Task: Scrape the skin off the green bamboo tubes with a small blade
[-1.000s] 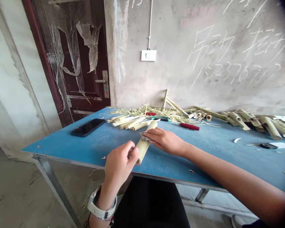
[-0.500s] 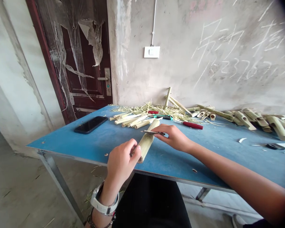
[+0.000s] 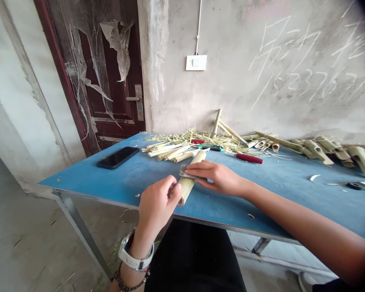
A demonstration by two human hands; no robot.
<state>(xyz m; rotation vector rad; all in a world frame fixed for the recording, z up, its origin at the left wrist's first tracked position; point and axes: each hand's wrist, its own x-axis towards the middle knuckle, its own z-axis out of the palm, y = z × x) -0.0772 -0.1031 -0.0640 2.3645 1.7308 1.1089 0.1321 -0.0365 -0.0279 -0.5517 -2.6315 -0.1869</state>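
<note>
A pale bamboo tube [image 3: 188, 187] lies slantwise on the blue table [image 3: 109, 184], its near end close to the front edge. My left hand [image 3: 159, 202] is closed on that near end, thumb along its side. Pressed flat across the middle of the tube is a grey folded piece of sandpaper [image 3: 184, 172]. My right hand [image 3: 220, 177] grips the sandpaper, with its fingers stretched over it and the thumb below. Beyond the tube's far end lie several split bamboo pieces [image 3: 167, 151].
A black phone [image 3: 118, 157] lies at the left. Behind are bamboo shavings [image 3: 182, 137], a red-handled tool [image 3: 249, 158] and a green-and-black tool [image 3: 211, 147]. Cut bamboo tubes [image 3: 337, 150] line the back right, with a black-handled blade [image 3: 359, 186] in front of them.
My right hand has slid slightly down the tube, and the sandpaper has turned from edge-on to flatter against it. My left hand keeps its hold. The whole view has shifted a little.
</note>
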